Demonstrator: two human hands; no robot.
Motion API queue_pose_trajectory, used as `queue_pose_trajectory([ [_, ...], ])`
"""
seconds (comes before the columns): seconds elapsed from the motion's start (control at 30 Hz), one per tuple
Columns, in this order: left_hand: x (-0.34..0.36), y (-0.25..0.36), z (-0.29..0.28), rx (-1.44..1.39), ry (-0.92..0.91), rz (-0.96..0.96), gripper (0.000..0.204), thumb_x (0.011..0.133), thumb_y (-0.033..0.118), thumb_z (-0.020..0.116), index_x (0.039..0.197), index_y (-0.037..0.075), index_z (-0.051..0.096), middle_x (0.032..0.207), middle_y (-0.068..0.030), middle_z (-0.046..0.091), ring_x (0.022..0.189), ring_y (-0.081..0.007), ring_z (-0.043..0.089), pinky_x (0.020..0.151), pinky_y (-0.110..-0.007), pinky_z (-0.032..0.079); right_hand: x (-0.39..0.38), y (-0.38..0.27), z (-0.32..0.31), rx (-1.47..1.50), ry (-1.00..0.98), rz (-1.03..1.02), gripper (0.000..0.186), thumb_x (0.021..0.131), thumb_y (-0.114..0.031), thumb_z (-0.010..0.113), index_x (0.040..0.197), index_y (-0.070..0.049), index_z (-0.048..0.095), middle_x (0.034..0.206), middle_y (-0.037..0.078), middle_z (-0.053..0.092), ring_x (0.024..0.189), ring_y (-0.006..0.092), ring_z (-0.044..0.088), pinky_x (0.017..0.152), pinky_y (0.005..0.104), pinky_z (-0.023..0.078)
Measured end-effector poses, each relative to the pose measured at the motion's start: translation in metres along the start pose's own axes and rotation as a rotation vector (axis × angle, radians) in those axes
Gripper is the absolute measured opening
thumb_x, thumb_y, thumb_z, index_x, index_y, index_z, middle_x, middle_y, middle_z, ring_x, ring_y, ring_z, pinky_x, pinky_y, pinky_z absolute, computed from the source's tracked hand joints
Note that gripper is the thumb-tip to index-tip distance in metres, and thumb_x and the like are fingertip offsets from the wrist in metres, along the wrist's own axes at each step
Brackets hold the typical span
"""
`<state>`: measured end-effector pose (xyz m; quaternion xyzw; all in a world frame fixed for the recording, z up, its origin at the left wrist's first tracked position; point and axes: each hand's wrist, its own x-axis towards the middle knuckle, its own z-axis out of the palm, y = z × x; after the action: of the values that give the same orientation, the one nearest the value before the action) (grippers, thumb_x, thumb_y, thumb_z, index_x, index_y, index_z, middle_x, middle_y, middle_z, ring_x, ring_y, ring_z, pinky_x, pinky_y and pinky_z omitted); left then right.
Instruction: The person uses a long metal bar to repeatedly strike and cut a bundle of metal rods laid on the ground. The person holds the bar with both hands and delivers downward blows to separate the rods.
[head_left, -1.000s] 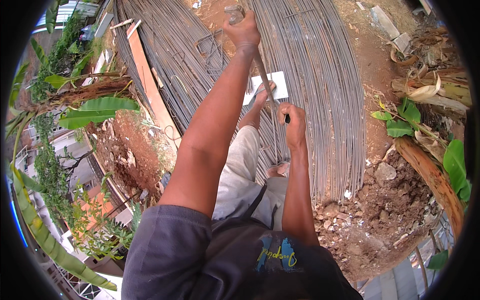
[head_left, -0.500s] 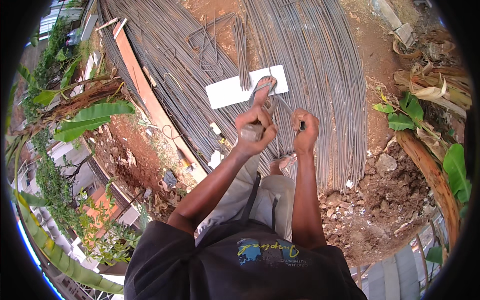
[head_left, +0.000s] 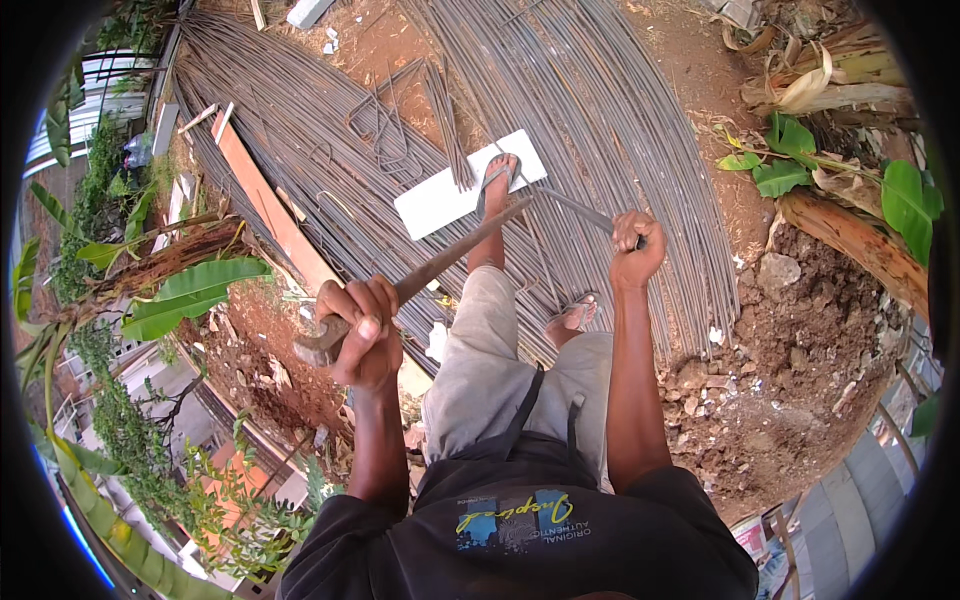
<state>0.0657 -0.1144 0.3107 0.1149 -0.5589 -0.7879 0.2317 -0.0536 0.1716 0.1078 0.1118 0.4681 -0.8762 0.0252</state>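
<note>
My left hand [head_left: 357,325] grips a rusty metal bar [head_left: 445,255] near its thick end, at lower centre-left. The bar slants up-right toward the middle. My right hand [head_left: 637,243] is wrapped round the end of a thinner dark metal rod [head_left: 575,205], whose far part angles up-left, close to the bar's tip. Beneath both, my sandalled foot [head_left: 498,175] rests on a white board [head_left: 430,208] lying across long steel rebars [head_left: 640,120]. A small bundle of short rods [head_left: 445,120] touches that board.
A long wooden plank [head_left: 270,200] lies along the rebars' left side. Banana plants [head_left: 190,295] flank both sides, with fallen trunks [head_left: 840,250]. Soil and rubble [head_left: 780,380] are at right. Bent steel loops [head_left: 380,140] lie among the rebars. My other sandalled foot [head_left: 570,320] stands on the bars.
My left hand has come down and leftward with the bar, which now slants diagonally. My right hand has shifted right, its rod tilting further left.
</note>
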Motion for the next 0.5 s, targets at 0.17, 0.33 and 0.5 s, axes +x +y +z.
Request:
queue_pose_trajectory([
  [0.17,-0.046,0.057,0.046,-0.126,-0.311,-0.02,0.026,0.076,0.012,0.074,0.079,0.012,0.048,0.063,0.0016,0.049,0.052,-0.0095,0.039,0.06,-0.032,0.04,-0.051,-0.098,0.009,-0.327,-0.431,0.025,0.023,0.074,-0.009,0.06,0.058,-0.005,0.043,0.063,0.002,0.044,0.061,0.0146,0.038,0.067,0.034,0.034],
  [0.33,-0.088,-0.038,0.117,-0.105,-0.283,-0.072,0.032,0.075,-0.008,0.075,0.083,0.01,0.05,0.075,-0.0045,0.054,0.071,-0.0152,0.05,0.073,-0.037,0.045,-0.07,-0.116,0.003,-0.489,-0.598,-0.114,0.029,0.068,-0.015,0.072,0.078,-0.006,0.046,0.082,0.003,0.042,0.078,0.0158,0.043,0.072,0.0311,0.034],
  [0.5,-0.136,-0.172,0.175,0.144,-0.257,-0.113,0.04,0.08,0.01,0.093,0.083,0.008,0.054,0.122,-0.0115,0.056,0.118,-0.0206,0.055,0.1,-0.04,0.047,-0.089,-0.112,-0.031,-0.555,-0.431,-0.114,0.033,0.081,-0.022,0.076,0.09,-0.008,0.048,0.093,0.003,0.044,0.085,0.0152,0.045,0.082,0.0334,0.042],
])
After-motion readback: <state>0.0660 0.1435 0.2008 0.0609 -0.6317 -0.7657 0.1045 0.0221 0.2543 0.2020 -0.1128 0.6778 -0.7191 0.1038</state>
